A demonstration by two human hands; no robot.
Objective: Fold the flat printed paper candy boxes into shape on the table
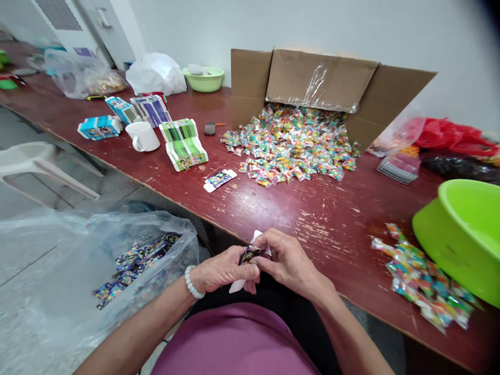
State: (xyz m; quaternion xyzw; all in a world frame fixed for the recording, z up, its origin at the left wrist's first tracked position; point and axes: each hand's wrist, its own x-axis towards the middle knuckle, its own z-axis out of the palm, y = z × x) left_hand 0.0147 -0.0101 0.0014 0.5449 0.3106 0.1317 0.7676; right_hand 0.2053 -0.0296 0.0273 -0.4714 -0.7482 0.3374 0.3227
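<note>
Between my two hands, just off the table's front edge, is a small dark printed candy box (250, 254) with white end flaps sticking out. My left hand (223, 271), with a pale bead bracelet at the wrist, is closed round its lower left side. The fingers of my right hand (287, 258) pinch it from the right. Much of the box is hidden behind the fingers. A similar flat box (220, 180) with white flaps lies on the table ahead. Beyond it a heap of wrapped candies (292, 146) spills from a cardboard box (324, 78).
To the left, a clear plastic bag (183, 237) holds several dark printed boxes (136, 263). On the red-brown table (297, 208) stand a white mug (142, 136), green cartons (183, 143) and blue cartons (100, 127). At right, loose candies (425, 281) lie beside a green basin (449, 229).
</note>
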